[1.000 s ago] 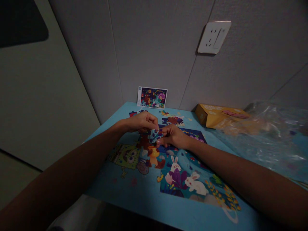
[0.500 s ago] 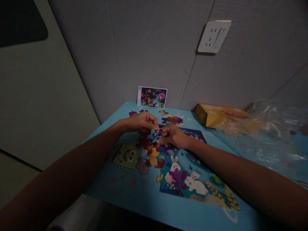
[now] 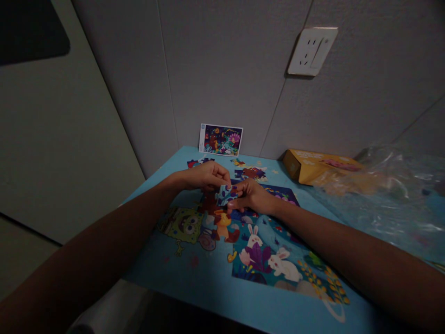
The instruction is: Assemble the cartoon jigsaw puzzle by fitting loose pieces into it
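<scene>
Between my two hands is a light blue and purple jigsaw puzzle piece (image 3: pixel 224 195), raised over the table. My left hand (image 3: pixel 207 176) pinches its upper edge, while my right hand (image 3: pixel 251 195) grips it from the right side. Whether it is one piece or a few joined together I cannot tell. Below lies the partly assembled jigsaw puzzle (image 3: pixel 264 260), with white rabbits, purple leaves and an orange fox. My forearms and hands cover some of it. Beyond my hands sits a joined brown and purple puzzle section (image 3: pixel 251 173).
A reference picture card (image 3: pixel 221 140) leans against the wall at the back. Small puzzle pieces (image 3: pixel 238 162) lie near it. At the right are a yellow box (image 3: pixel 313 164) and crumpled clear plastic (image 3: pixel 389 199). The blue table (image 3: pixel 194 292) bears a printed cartoon sponge.
Both hands still hold the puzzle piece in nearly the same place. The view has shifted very slightly; nothing was let go.
</scene>
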`<state>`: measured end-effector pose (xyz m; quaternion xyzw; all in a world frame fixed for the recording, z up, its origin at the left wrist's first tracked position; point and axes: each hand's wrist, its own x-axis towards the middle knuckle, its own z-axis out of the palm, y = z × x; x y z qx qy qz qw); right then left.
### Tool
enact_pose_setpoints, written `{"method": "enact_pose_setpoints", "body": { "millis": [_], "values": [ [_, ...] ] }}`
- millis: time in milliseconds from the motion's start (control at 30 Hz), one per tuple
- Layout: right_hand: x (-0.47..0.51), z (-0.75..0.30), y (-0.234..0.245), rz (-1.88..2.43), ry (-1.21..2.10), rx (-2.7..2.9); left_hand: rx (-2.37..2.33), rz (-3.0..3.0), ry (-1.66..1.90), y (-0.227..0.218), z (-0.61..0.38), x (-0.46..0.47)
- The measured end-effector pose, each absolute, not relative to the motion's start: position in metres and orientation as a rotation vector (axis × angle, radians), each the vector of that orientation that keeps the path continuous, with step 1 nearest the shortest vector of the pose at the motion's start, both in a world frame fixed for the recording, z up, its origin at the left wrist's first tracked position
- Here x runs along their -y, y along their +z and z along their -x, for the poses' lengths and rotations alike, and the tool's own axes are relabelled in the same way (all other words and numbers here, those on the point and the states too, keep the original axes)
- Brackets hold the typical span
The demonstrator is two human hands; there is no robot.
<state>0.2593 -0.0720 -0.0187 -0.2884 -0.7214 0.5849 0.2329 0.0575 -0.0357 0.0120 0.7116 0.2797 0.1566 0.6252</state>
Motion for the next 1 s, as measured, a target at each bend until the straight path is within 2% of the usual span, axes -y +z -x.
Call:
{"method": "enact_pose_setpoints", "body": {
  "millis": [600, 733, 833, 900, 1000],
  "values": [
    [0.072, -0.26, -0.019, 0.785, 1.615, 1.981, -0.688, -1.675, 0.314, 0.013, -0.056, 0.036],
    [0.072, -0.259, -0.023, 0.826, 1.471, 1.843, -0.791, -1.698, 0.439, 0.015, -0.052, 0.029],
    [0.071, -0.257, -0.027, 0.872, 1.313, 1.671, -1.066, -1.634, 0.843, 0.013, -0.041, 0.013],
    [0.068, -0.256, -0.03, 0.926, 1.253, 1.555, -1.418, -1.618, 1.12, 0.009, -0.028, 0.001],
    [0.062, -0.257, -0.031, 1.051, 1.19, 1.443, -2.042, -1.733, 1.122, 0.002, -0.01, -0.013]
  ]
}}
